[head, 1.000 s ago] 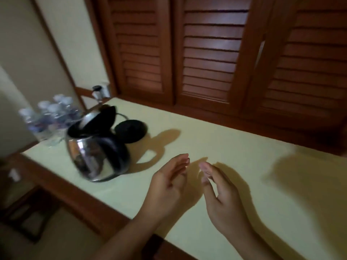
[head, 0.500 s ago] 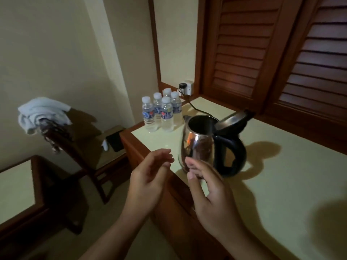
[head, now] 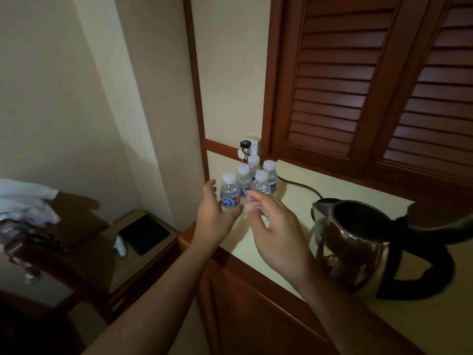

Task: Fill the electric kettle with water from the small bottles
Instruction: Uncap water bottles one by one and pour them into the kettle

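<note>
Several small water bottles (head: pixel 261 183) with white caps stand clustered at the far left corner of the pale counter (head: pixel 399 326). My left hand (head: pixel 213 219) wraps the front-left bottle (head: pixel 229 193), fingers behind it and thumb across its base; the bottle is upright in its place. Just right of that bottle my right hand (head: pixel 273 231) hovers, fingers loosely bent, blurred and holding nothing. The steel electric kettle (head: pixel 355 249) with a black handle stands on the counter to the right, its lid swung open.
A black cord (head: pixel 299 187) runs from the wall socket (head: pixel 252 147) behind the bottles toward the kettle. Louvred wooden shutters (head: pixel 358 85) rise behind the counter. A low side table with a dark tablet (head: pixel 144 234) and a towel-draped chair (head: pixel 25 201) are to the left.
The view has swung left and closer to the bottles. Both hands have reached forward from the counter edge, and my left hand has come round the front-left bottle.
</note>
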{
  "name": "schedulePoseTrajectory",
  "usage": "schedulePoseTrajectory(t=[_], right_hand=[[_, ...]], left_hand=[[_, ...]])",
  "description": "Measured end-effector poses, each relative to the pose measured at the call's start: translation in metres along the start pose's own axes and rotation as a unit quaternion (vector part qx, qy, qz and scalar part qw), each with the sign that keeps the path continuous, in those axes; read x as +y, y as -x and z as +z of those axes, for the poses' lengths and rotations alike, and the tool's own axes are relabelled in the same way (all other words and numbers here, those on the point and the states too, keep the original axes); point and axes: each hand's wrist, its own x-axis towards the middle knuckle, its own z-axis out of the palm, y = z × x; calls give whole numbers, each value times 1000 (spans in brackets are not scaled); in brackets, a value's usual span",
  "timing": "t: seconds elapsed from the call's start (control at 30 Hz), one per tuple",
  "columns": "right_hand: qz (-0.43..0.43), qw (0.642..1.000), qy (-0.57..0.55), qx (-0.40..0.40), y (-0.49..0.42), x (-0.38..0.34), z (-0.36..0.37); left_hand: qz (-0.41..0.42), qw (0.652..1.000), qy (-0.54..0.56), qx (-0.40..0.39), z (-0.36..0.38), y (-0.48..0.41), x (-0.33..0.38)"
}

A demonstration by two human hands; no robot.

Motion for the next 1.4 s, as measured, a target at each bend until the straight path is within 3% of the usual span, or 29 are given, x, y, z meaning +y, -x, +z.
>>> schedulePoseTrajectory(t=[0.17, 0.3, 0.4, 0.53, 0.67, 0.83, 1.13, 1.27, 1.4], right_hand=[[7, 997, 70, 23, -42, 1, 23], [-55, 985, 145, 74, -60, 0, 27], [-85, 979, 175, 62, -66, -6, 25], [-137, 956, 258, 20, -64, -25, 17], [-245, 925, 292, 5, -61, -45, -4], [-164, 937, 295, -96, -40, -62, -34], [-101, 941, 283, -155, 13, -82, -95], [-73, 957, 251, -127, 39, -82, -115], [-48, 968, 245, -25, 68, -79, -131]], left_hand=[[42, 998, -10, -36, 2, -25, -13], [74, 997, 3, 0, 1, -25, -20], [123, 992, 33, 7, -8, -6, -17], [174, 981, 76, -37, -31, 20, -1], [167, 975, 86, -117, -57, 36, 11], [131, 946, 152, -255, -66, 50, 26], [77, 855, 287, -425, -33, 67, 44], [59, 816, 326, -474, -15, 78, 50], [71, 824, 316, -465, 0, 87, 61]])
